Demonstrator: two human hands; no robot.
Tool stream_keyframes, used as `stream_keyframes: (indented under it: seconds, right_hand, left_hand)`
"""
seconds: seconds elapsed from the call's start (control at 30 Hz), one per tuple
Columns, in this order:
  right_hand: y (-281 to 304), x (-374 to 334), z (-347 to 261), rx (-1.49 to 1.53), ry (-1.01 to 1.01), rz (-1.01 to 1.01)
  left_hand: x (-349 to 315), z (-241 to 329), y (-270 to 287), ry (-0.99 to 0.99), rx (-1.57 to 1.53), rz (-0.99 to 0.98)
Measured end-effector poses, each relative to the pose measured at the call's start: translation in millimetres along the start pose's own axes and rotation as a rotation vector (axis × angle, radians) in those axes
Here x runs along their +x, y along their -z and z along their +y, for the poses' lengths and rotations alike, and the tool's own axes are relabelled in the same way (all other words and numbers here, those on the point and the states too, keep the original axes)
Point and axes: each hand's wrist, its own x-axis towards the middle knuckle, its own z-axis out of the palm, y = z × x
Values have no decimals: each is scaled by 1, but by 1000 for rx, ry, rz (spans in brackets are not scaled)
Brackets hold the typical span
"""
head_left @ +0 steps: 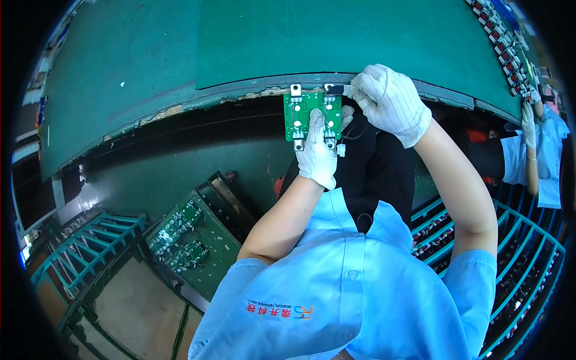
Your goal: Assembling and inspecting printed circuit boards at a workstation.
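My left hand, in a white striped glove, grips a green circuit board at the table's front edge, its thumb lying over the face. The board carries white round parts and silver metal tabs with holes at its top and bottom edges. My right hand, gloved the same way, is closed at the board's upper right corner. From its fingertips a small flat black piece reaches to the upper right metal tab. What kind of piece it is I cannot make out. A small white connector hangs beside the board's lower right corner.
A green-topped table spreads ahead, its front edge chipped. Several circuit boards lie on a green surface at lower left. Teal racks stand on both sides. At far right, a co-worker's gloved hand is near a row of parts.
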Motion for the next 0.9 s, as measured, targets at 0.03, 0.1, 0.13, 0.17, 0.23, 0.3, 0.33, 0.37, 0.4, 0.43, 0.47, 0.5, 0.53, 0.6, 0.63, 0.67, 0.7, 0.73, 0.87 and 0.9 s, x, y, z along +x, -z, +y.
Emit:
stream_keyframes:
  seconds: [0.03,0.1,0.13,0.17,0.23,0.3,0.33,0.37,0.4,0.43,0.47,0.5,0.53,0.6,0.63,0.67,0.7,0.73,0.87,0.9]
  right_hand:
    - [3,1,0,8,12,-24]
    - [3,1,0,15,24,-48]
    - [-1,1,-2,9,-9,-11]
    - [-3,1,-2,4,-42,27]
    - [2,1,-1,11,-17,-10]
    - [7,4,-3,15,9,-47]
    - [10,5,-6,87,-91,-34]
    - [12,6,-9,159,-191,-20]
    - [11,5,-10,155,-188,-19]
    - [7,3,-11,135,-270,97]
    - [5,0,-14,116,-351,214]
    - [2,-1,-25,111,-340,229]
    - [0,-2,-31,92,-260,185]
    - [-11,-3,-37,4,-320,114]
    - [-9,-2,-39,-1,-351,112]
    - [-11,-3,-41,-2,-354,116]
    - [-14,-2,-41,-3,-387,188]
    - [-16,0,-41,-4,-418,260]
    - [-22,-9,-53,-72,-417,220]
    - [-17,-5,-49,-110,-455,187]
  left_hand:
    - [0,1,0,17,5,2]
    - [0,1,0,2,16,-8]
    - [0,0,-1,-13,27,-16]
    - [1,-1,-1,-13,26,-19]
    - [1,-1,2,-28,37,6]
    - [2,-1,4,-26,38,0]
    - [2,-1,4,-23,40,-6]
    - [1,0,4,-24,38,-9]
    - [1,0,3,-22,29,-27]
    - [1,1,2,-19,20,-45]
    - [3,-1,1,-22,18,-49]
    - [3,-2,2,-44,-1,-66]
    - [4,-4,3,-66,-20,-84]
    - [2,-6,4,-76,10,5]
    - [2,-4,5,-70,32,-8]
    - [2,-4,7,-64,54,-22]
    - [5,-4,8,-44,18,-21]
    - [4,-5,9,-51,18,-26]
    - [9,-12,17,-52,242,194]
    - [9,-6,13,-16,181,69]
